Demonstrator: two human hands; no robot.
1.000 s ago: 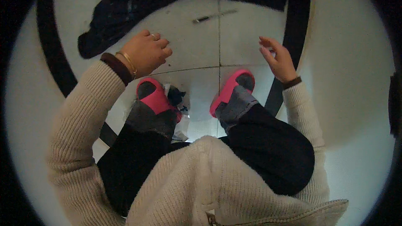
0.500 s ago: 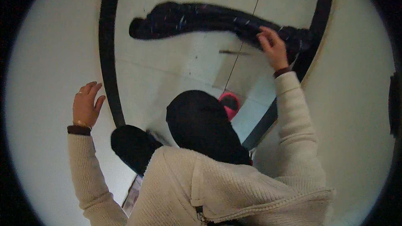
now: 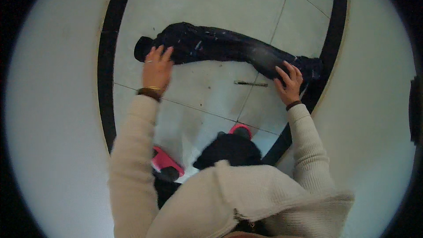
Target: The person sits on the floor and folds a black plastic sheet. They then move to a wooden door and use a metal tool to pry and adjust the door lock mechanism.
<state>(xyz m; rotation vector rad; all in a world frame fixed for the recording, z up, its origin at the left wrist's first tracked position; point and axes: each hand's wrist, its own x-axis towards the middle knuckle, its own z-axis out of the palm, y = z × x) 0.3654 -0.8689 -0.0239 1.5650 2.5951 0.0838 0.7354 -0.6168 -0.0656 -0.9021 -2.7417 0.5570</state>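
Observation:
A long, narrow dark garment (image 3: 224, 46), which looks like trousers folded lengthwise with light specks on them, lies crosswise on the tiled floor. My left hand (image 3: 157, 71) is at its left end, fingers stretched out over the lower edge. Near the right end, my right hand (image 3: 289, 83) spreads its fingers over the cloth. Neither hand grips the fabric, though whether the fingertips press on it I cannot tell.
A thin dark pen-like stick (image 3: 250, 83) lies on the light tiles (image 3: 185, 119) below the garment. Dark border strips (image 3: 105, 75) run along both sides, beside pale walls. My feet wear pink slippers (image 3: 166, 162). Small dark specks dot the floor.
My left hand has come from the far left over to the garment's left end. My right hand has moved slightly down and spread its fingers. The garment sits lower in view.

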